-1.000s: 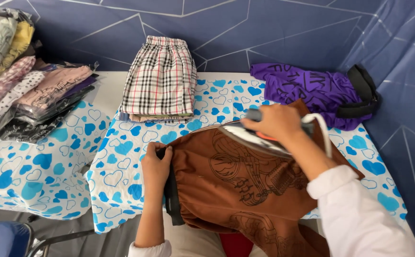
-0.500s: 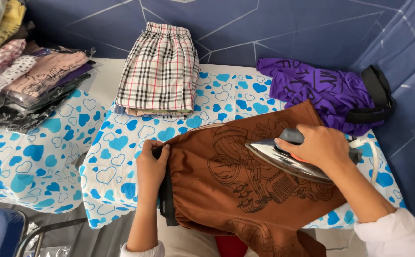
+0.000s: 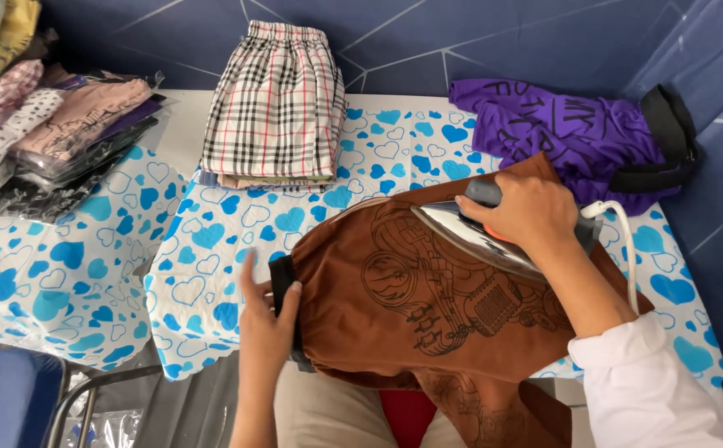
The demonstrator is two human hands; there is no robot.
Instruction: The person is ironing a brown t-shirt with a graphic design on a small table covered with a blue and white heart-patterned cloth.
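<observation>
A brown garment with a dark line print lies spread on a table covered in a white cloth with blue hearts. My right hand grips the handle of a silver clothes iron that rests on the garment's upper right part. Its white cord loops beside my wrist. My left hand presses flat on the garment's black waistband at the left edge, holding it down.
A folded plaid garment sits at the back middle. A crumpled purple garment with a black band lies at the back right. Stacked packaged clothes stand at the left. Blue walls close in behind and on the right.
The iron and my right hand have slid across the brown garment toward its right side, then slightly back up. My left hand stays on the waistband.
</observation>
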